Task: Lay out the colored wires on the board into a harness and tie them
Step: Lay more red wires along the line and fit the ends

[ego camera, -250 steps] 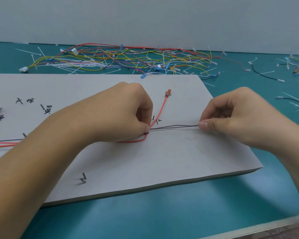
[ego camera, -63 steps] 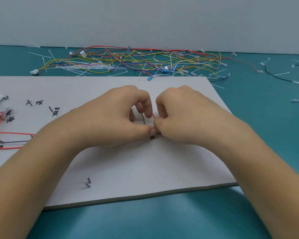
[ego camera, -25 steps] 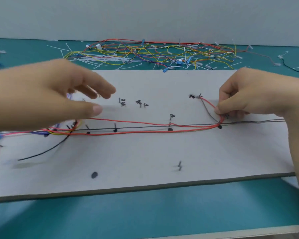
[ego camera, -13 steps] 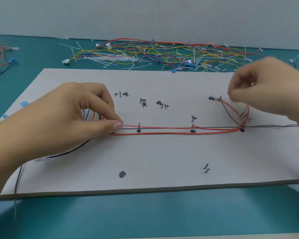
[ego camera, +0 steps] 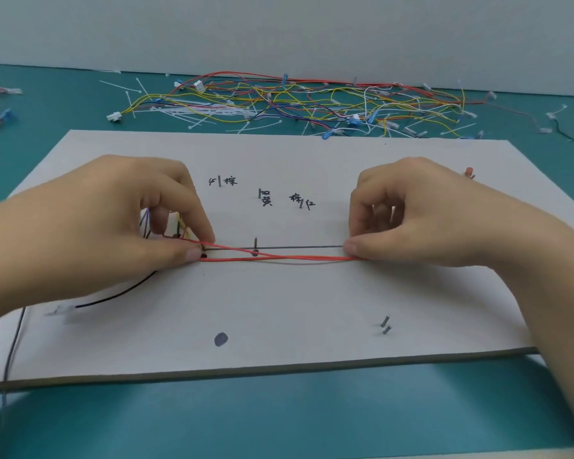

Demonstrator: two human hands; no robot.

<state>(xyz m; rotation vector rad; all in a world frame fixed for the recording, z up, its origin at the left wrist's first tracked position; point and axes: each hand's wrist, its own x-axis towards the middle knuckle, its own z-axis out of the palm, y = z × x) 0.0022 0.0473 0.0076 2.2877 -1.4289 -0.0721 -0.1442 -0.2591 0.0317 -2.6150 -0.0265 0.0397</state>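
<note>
Two red wires (ego camera: 279, 258) and a grey wire (ego camera: 299, 247) run taut across the board (ego camera: 279, 326), pinched at 9 o'clock by the left hand (ego camera: 113, 226) and at 3 o'clock by the right hand (ego camera: 428, 220). Half a second earlier the right hand hovered off the wires toward 2 o'clock; it has since dropped onto the trunk. The run past the pin (ego camera: 255, 243) appears gathered and ready for tying; spare wires (ego camera: 295, 101) lie at 12 o'clock
</note>
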